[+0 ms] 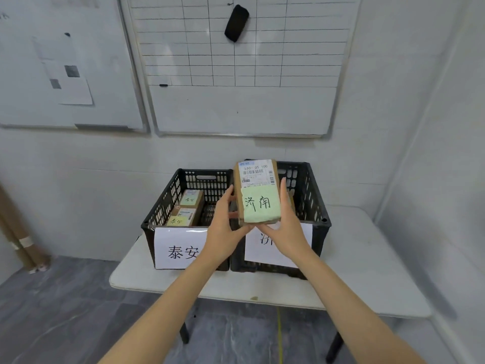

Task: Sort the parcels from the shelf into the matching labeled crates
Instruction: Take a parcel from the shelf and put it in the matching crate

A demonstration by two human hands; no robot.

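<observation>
A brown cardboard parcel [258,191] with a white shipping label and a green note reading 济南 is held upright over the gap between two black crates. My left hand [223,227] grips its left edge and my right hand [286,227] grips its right edge and bottom. The left crate [162,203] has a white paper sign reading 泰安 and holds two parcels [187,210] with yellow-green 泰安 notes. The right crate [313,200] has a white sign partly hidden by my right hand; its inside is mostly hidden behind the parcel.
Both crates stand on a white folding table [367,271] against a white wall. Two whiteboards [236,101] hang above, one with a black eraser [236,22]. Brown cardboard tubes [18,237] lean at the left. Grey floor lies in front of the table.
</observation>
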